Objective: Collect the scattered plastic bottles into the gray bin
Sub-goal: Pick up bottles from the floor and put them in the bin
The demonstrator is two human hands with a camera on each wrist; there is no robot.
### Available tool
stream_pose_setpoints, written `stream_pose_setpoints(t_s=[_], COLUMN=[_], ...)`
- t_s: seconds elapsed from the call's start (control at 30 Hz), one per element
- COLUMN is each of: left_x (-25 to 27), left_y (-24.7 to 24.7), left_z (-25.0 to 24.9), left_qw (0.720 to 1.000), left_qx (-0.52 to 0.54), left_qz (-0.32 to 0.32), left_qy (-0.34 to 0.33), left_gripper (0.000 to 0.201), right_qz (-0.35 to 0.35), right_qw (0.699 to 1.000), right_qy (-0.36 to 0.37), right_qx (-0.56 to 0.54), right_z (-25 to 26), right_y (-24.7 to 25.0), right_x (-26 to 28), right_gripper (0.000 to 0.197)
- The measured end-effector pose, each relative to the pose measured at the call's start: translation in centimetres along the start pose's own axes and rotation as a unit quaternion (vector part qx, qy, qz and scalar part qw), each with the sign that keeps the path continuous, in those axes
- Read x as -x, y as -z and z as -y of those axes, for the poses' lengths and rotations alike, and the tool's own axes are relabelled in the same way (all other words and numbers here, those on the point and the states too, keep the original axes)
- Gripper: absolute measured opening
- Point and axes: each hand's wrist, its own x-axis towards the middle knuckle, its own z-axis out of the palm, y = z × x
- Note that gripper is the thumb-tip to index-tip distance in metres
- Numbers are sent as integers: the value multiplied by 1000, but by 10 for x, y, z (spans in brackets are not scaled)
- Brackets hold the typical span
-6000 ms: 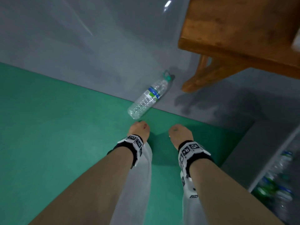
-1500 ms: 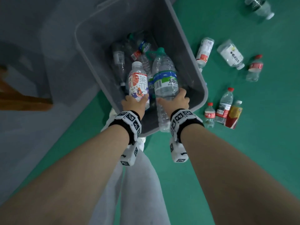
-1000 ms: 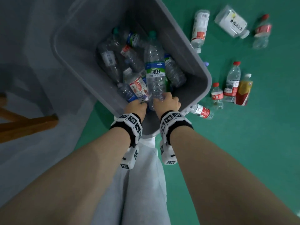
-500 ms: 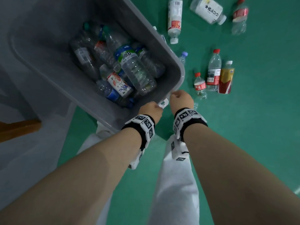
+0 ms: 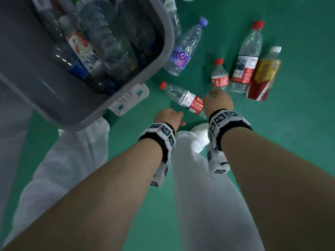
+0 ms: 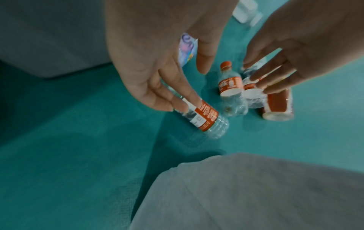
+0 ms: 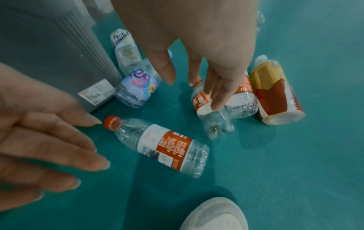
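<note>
The gray bin (image 5: 168, 33) stands at the upper left with several bottles inside. On the green floor beside it lies a clear bottle with a red label (image 5: 183, 98) (image 7: 163, 146) (image 6: 204, 119). My left hand (image 5: 169, 115) (image 6: 189, 88) hovers just over it, fingers straight and empty. My right hand (image 5: 217, 101) (image 7: 193, 93) is spread open above a small red-capped bottle (image 5: 219, 77) (image 7: 212, 115), holding nothing; whether the fingertips touch it I cannot tell.
More bottles lie near the right hand: a taller red-label one (image 5: 247, 57), a yellow and red one (image 5: 262, 75) (image 7: 275, 93) and a purple-label one (image 5: 183, 51) (image 7: 138, 87) against the bin's wall. My white shoe (image 7: 214, 214) is just below the hands.
Both hands let go of their bottles in the bin, left its rim and moved down and right to the bottles on the floor. The view has swung closer to the floor.
</note>
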Motion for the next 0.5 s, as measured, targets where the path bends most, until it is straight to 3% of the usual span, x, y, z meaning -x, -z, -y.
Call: stream_pose_setpoints(t_s=[0.17, 0.27, 0.37, 0.5], left_x=[-61, -94, -121, -130], left_y=[-42, -60, -73, -79], left_z=[2, -3, -9, -15], left_qw=[993, 970, 947, 944], left_qx=[96, 212, 296, 306], left_qz=[-16, -41, -60, -81], left_qy=[60, 115, 113, 89], left_gripper=[32, 68, 49, 41], right_qz=[-72, -95, -103, -93], right_qw=[997, 995, 993, 993], right_qy=[-2, -18, -48, -56], right_qx=[13, -13, -42, -45], right_z=[-23, -28, -32, -41], right_y=[-17, -29, -41, -49], right_x=[-65, -99, -124, -140], right_gripper=[59, 63, 63, 73])
